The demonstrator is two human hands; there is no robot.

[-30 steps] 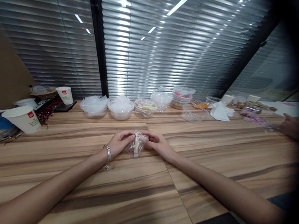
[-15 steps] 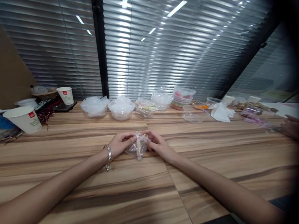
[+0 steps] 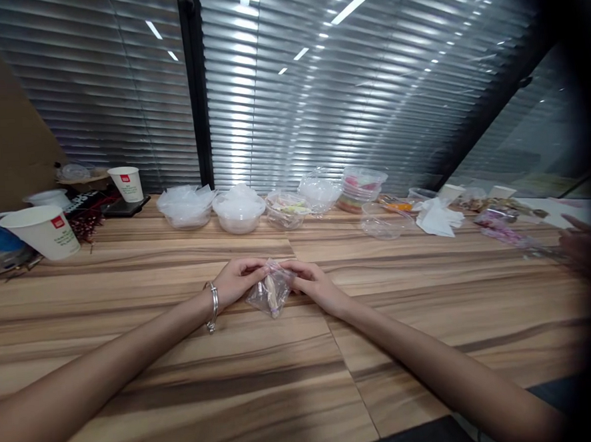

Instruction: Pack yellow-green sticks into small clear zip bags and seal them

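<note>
A small clear plastic bag (image 3: 282, 290) is held between my two hands, just above or on the wooden table (image 3: 226, 392); I cannot tell whether it rests there. Inside it shows a slim pale beige piece (image 3: 271, 292), too small to name, with a purplish tip at the lower end. My left hand (image 3: 236, 281), with a silver bangle at the wrist, pinches the bag's upper left edge. On the opposite side my right hand (image 3: 315, 285) closes its thumb and fingers on the upper right edge.
Plastic bowls with white contents (image 3: 239, 214) line the back, beside clear containers (image 3: 361, 189) and white tissue (image 3: 439, 217). At left stand paper cups (image 3: 46, 233) and a black phone-like slab (image 3: 127, 206). Another person's hand (image 3: 580, 240) is at far right, near purple material (image 3: 506, 231).
My fingers have shifted slightly at the bag's top, and the bag lies flatter with its pale piece tilted. The other person's hand at the right has moved a little. The view has shifted slightly.
</note>
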